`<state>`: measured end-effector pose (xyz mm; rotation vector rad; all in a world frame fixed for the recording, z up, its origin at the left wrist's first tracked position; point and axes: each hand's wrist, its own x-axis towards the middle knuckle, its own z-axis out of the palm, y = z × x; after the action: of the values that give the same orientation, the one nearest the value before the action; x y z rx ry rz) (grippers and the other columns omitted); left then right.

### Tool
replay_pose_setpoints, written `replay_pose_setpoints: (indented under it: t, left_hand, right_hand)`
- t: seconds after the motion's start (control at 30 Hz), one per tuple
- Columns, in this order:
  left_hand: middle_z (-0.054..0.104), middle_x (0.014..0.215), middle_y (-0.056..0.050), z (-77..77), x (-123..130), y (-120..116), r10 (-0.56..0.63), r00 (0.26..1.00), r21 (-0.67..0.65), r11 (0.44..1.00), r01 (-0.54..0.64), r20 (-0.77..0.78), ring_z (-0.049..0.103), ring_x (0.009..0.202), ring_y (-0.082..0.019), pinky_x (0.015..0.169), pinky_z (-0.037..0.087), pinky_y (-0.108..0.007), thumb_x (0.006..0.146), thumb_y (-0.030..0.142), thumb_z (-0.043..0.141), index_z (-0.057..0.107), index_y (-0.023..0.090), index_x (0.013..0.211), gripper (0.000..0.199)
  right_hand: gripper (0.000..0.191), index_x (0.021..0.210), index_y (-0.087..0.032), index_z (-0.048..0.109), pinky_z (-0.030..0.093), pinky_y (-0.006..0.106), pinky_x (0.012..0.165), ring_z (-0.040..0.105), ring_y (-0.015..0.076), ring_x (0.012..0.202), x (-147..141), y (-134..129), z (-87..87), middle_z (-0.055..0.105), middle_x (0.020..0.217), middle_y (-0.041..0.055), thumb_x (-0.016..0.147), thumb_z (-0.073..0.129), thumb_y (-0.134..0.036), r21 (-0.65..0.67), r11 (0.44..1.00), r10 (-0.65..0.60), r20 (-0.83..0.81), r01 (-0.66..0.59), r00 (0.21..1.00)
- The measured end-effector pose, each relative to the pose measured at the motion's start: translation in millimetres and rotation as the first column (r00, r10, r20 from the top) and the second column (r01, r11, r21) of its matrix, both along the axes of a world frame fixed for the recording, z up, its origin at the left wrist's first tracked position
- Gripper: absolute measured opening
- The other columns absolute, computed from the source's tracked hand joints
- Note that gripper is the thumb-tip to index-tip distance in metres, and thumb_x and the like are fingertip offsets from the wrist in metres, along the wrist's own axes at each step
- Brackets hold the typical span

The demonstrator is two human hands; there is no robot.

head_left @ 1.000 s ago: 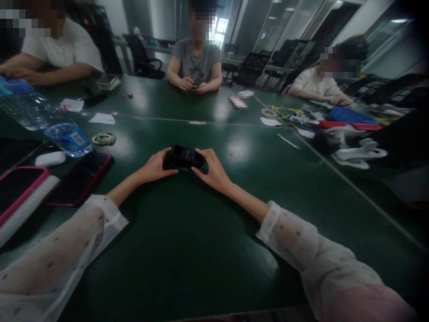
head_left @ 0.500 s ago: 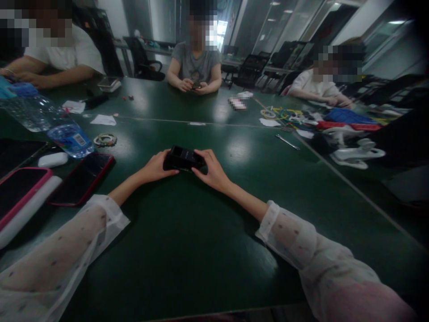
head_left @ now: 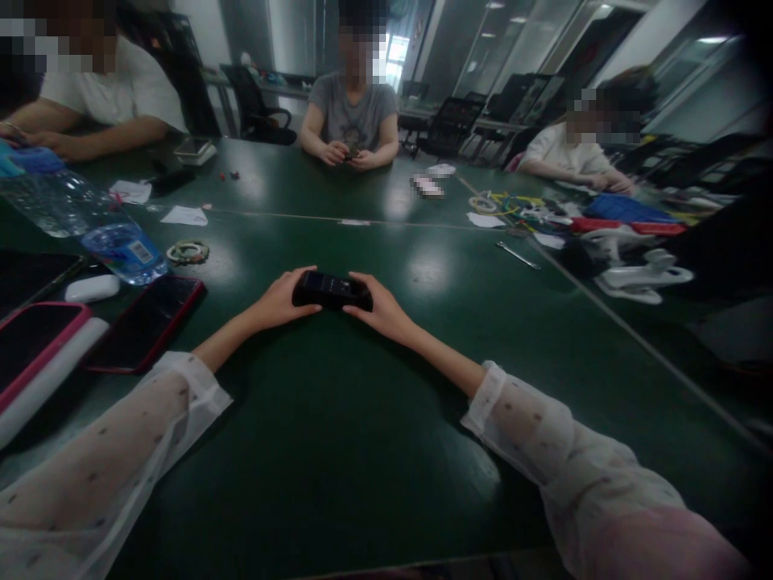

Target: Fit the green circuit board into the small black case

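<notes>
A black box-like device with a small dark screen (head_left: pixel 329 287) is held just over the dark green table (head_left: pixel 338 451), or resting on it; which of the two I cannot tell. My left hand (head_left: pixel 279 303) grips its left end, thumb along the near side and fingers behind. At the opposite end, my right hand (head_left: pixel 382 311) holds it the same way. Faint light marks show on the screen, too small to read. The far-side fingers are partly hidden behind the device.
To the left lie a red-edged phone (head_left: pixel 150 322), a pink-cased phone (head_left: pixel 42 346), a white case (head_left: pixel 93 288) and a tilted water bottle (head_left: pixel 121 246). A bracelet (head_left: pixel 188 253) lies nearby. On the right are a wrench (head_left: pixel 518 255), cables (head_left: pixel 513 205) and white parts (head_left: pixel 640 274). Several people sit around.
The device has tilted between my hands, so its screen side shows at a different angle. Both hands keep their hold and have barely shifted.
</notes>
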<state>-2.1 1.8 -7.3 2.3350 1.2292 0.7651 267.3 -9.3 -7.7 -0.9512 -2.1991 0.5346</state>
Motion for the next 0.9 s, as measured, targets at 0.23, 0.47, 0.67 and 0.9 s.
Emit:
replay_pose_setpoints:
  t: [0.23, 0.47, 0.67, 0.9]
  left_hand:
    - [0.055, 0.133, -0.012, 4.3, -1.4, -0.8, -0.019, 0.998, -0.092, 0.995, 0.025, 0.059, 0.055, 0.12, -0.032, 0.099, 0.045, -0.052, 0.076, 0.054, 0.072, 0.047, 0.025, 0.133, 0.069]
    - [0.057, 0.129, -0.012, 3.6, -1.5, 0.8, -0.018, 0.999, -0.1, 0.995, 0.023, 0.051, 0.056, 0.117, -0.032, 0.098, 0.046, -0.051, 0.073, 0.053, 0.074, 0.048, 0.024, 0.132, 0.07]
    - [0.056, 0.129, -0.012, 5.5, 0.4, -1.3, -0.009, 1.0, -0.076, 0.997, 0.011, 0.028, 0.055, 0.117, -0.032, 0.098, 0.045, -0.051, 0.074, 0.052, 0.074, 0.048, 0.023, 0.131, 0.069]
    - [0.055, 0.131, -0.012, 4.9, 0.1, -1.3, 0.0, 1.0, -0.082, 0.997, 0.001, 0.008, 0.055, 0.118, -0.033, 0.099, 0.045, -0.053, 0.074, 0.055, 0.073, 0.046, 0.025, 0.135, 0.073]
  right_hand:
    - [0.056, 0.134, -0.023, 0.045, 0.048, 0.052, 0.102, 0.057, 0.0261, 0.122, 1.5, 2.0, 2.0, 0.057, 0.131, 0.0109, 0.084, 0.069, -0.025, -0.067, 0.998, 0.016, -0.072, -0.021, 0.997]
    - [0.051, 0.131, -0.023, 0.045, 0.048, 0.053, 0.102, 0.059, 0.026, 0.118, 1.2, 1.1, 2.1, 0.059, 0.127, 0.0105, 0.085, 0.067, -0.023, -0.083, 0.996, 0.027, -0.071, -0.033, 0.997]
    - [0.052, 0.132, -0.022, 0.044, 0.049, 0.052, 0.101, 0.059, 0.0268, 0.118, 2.0, 3.1, -2.0, 0.058, 0.128, 0.0117, 0.086, 0.066, -0.025, -0.044, 0.999, 0.026, -0.047, -0.028, 0.999]
    - [0.051, 0.129, -0.024, 0.046, 0.05, 0.051, 0.102, 0.061, 0.0257, 0.117, 1.3, 5.9, -4.0, 0.06, 0.125, 0.0098, 0.084, 0.069, -0.025, -0.118, 0.993, 0.009, -0.145, -0.026, 0.989]
